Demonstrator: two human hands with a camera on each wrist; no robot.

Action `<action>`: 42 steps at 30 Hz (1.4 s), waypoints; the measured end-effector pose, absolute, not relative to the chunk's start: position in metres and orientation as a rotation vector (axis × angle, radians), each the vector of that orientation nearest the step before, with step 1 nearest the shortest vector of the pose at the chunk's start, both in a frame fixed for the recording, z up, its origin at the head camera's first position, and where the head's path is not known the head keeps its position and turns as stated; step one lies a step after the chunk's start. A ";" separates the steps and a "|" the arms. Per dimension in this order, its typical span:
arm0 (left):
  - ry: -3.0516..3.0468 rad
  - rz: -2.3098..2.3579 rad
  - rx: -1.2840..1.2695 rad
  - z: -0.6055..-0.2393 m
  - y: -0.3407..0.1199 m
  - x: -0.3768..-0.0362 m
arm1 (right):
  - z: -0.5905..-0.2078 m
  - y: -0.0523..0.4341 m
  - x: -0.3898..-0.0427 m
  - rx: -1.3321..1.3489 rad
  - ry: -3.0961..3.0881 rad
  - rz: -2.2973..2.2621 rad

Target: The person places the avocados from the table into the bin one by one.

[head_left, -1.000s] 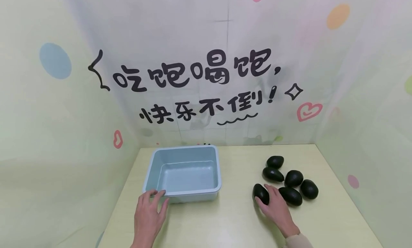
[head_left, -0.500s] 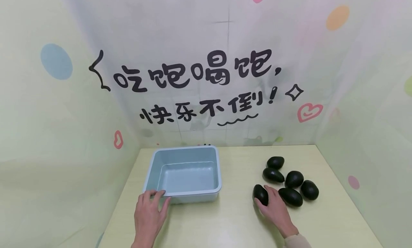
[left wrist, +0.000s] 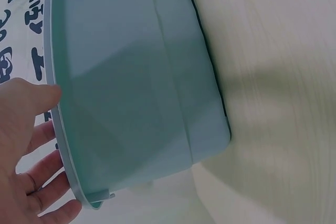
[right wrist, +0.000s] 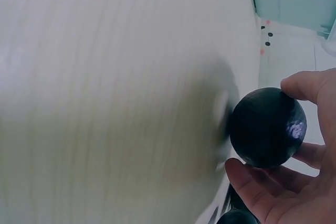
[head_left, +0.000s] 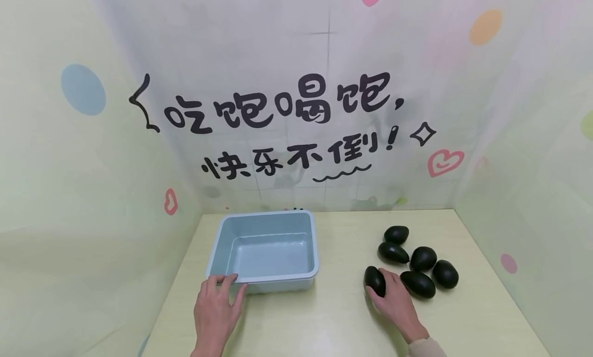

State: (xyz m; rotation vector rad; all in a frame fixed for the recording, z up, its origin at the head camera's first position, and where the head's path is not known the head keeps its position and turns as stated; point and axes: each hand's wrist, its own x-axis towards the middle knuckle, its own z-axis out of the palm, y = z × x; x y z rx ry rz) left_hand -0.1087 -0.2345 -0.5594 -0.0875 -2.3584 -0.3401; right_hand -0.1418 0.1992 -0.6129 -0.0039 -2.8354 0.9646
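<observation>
A dark avocado (head_left: 375, 281) stands near the right-hand side of the table, between the thumb and fingers of my right hand (head_left: 397, 301). The right wrist view shows the thumb on one side of the avocado (right wrist: 268, 128) and the fingertips on the other, close over the table. My left hand (head_left: 215, 313) holds the near left rim of a light blue plastic basin (head_left: 287, 284), its fingers over the rim and its thumb at the outer front wall. In the left wrist view the basin's side (left wrist: 126, 87) fills the middle, with the left hand (left wrist: 26, 145) at its rim.
Several more dark avocados (head_left: 418, 284) lie in a loose group right of and behind my right hand. The pale wooden table (head_left: 343, 316) stretches between the basin and the avocados. A printed curtain (head_left: 278, 48) closes off the back and both sides.
Both hands stay in nearly the same place, with the same hold on the avocado and the basin rim. The whole head view has shifted very slightly.
</observation>
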 end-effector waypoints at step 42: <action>-2.369 -0.407 -0.037 -0.558 -0.232 -0.107 | -0.582 0.212 -0.157 -0.015 -2.872 0.944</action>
